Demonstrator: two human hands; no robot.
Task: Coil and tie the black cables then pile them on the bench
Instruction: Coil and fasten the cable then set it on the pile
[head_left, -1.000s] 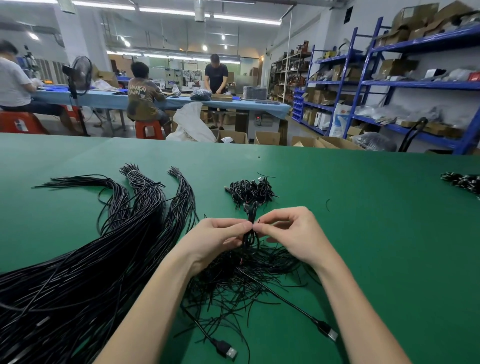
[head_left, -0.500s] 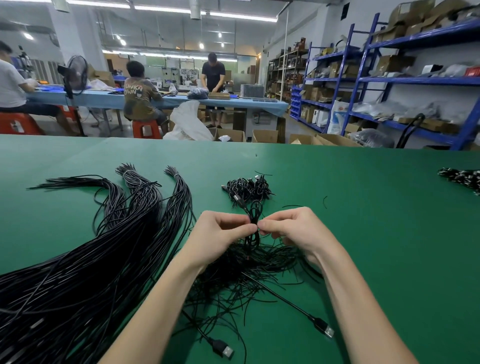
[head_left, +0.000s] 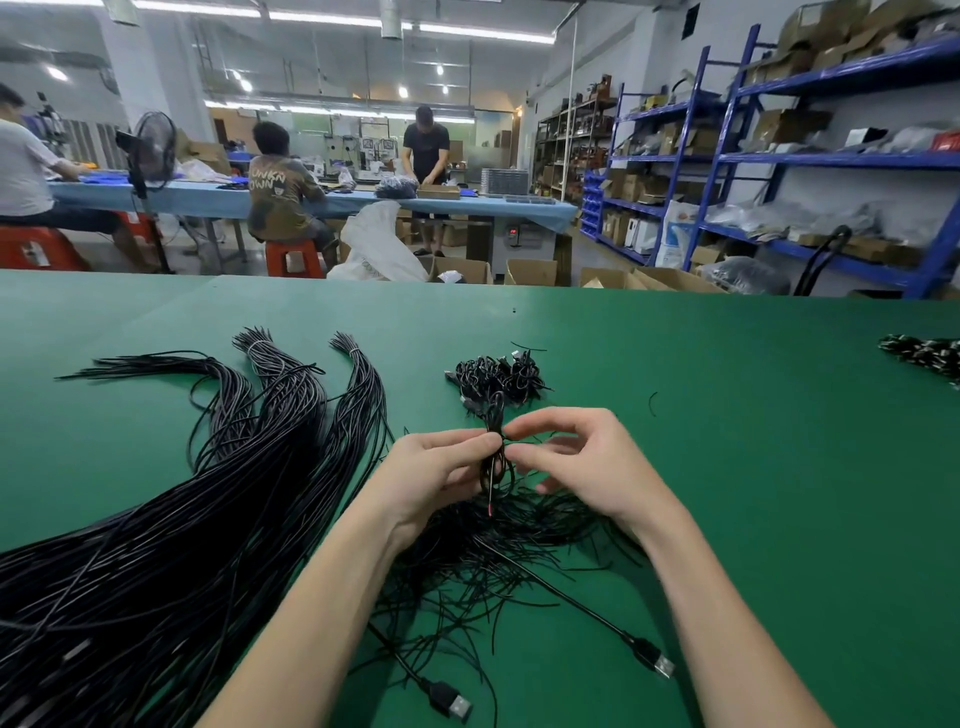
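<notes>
Head: both hands (head_left: 436, 475) (head_left: 587, 462) pinch coiled cable (head_left: 496, 457).

Coiled cable (head_left: 496, 457) between both hands

Head camera looks forward and down, close over the green bench (head_left: 727, 467).

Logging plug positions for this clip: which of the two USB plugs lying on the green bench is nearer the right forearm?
The USB plug at the lower right, beside the right forearm. The other USB plug lies further left, nearer the bottom edge, close to the left forearm.
</notes>
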